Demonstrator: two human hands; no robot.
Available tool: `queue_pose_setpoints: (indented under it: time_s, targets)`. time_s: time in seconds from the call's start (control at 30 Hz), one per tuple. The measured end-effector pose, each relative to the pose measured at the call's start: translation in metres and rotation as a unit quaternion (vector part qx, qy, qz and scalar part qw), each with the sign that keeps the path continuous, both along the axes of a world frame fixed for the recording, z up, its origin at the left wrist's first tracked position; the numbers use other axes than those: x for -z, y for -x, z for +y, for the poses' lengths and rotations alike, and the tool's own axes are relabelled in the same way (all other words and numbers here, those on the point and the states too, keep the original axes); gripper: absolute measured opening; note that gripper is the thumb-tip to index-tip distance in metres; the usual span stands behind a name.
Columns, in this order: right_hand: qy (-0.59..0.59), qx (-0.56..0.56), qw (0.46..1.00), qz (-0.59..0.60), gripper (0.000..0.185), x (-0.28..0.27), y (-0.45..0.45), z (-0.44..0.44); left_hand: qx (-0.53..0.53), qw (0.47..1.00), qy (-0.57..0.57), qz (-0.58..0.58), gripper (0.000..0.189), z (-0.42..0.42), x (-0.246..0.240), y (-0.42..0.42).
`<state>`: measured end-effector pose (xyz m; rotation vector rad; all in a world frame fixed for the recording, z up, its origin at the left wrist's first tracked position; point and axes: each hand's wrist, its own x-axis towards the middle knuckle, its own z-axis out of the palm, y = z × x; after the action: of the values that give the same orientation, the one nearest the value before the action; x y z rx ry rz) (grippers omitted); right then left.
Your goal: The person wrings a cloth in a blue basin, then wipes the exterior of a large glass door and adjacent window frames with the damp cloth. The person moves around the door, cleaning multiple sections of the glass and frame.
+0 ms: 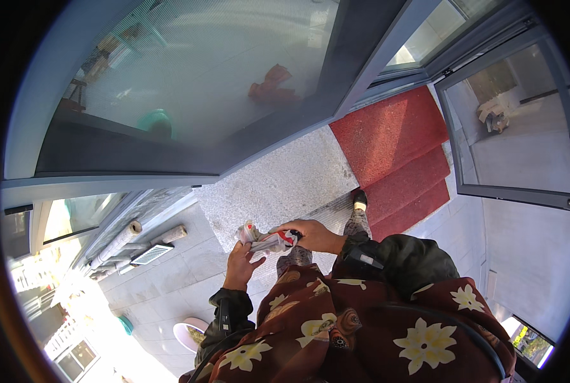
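Note:
In front of my floral apron, I hold a crumpled white plastic bag [271, 242] with red and dark patches. My right hand [317, 236] is closed around its right end, where something dark shows at the fingers; I cannot tell what it is. At the opposite end, the fingers of my left hand [239, 267] pinch the loose, bunched plastic, its thumb held apart. Whatever the bag may contain is hidden.
A grey-framed glass door [285, 139] spans the upper left; another glazed door panel [514, 158] stands at right. Red carpet [390, 139] covers steps beside a pale speckled mat [285, 177]. Rolled material [117, 242] lies along the left wall. A pink-rimmed basin [187, 337] sits lower left.

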<state>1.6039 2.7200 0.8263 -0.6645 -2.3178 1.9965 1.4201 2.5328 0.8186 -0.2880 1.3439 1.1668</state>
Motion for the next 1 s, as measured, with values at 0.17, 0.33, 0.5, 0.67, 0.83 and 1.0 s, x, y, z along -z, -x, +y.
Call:
queue_pose_setpoints:
  time_s: [0.17,0.33,0.5,0.67,0.83,1.0]
  targets:
    - [0.369,0.210,0.900,-0.103,0.032,-0.013,-0.012,0.065,-0.103,0.980,-0.167,0.023,0.048,0.052,-0.030,-0.033]
    - [0.302,0.003,0.953,-0.027,0.037,-0.051,-0.014,0.120,-0.116,0.941,-0.311,0.058,0.070,0.128,-0.030,-0.106]
    - [0.271,-0.123,0.954,0.026,0.060,-0.076,-0.058,0.178,-0.214,0.931,-0.272,-0.117,0.046,0.177,0.000,-0.155]
    - [0.254,0.107,0.956,-0.100,0.055,-0.041,-0.133,0.245,-0.277,0.931,-0.209,-0.115,0.039,0.205,0.018,-0.153]
    - [0.294,0.273,0.911,-0.093,0.049,0.030,-0.199,0.271,-0.224,0.904,-0.353,-0.086,0.045,0.267,0.022,-0.131]
    - [0.307,0.233,0.914,-0.124,0.046,0.143,-0.210,0.285,-0.163,0.905,-0.377,0.106,0.046,0.337,0.020,-0.123]
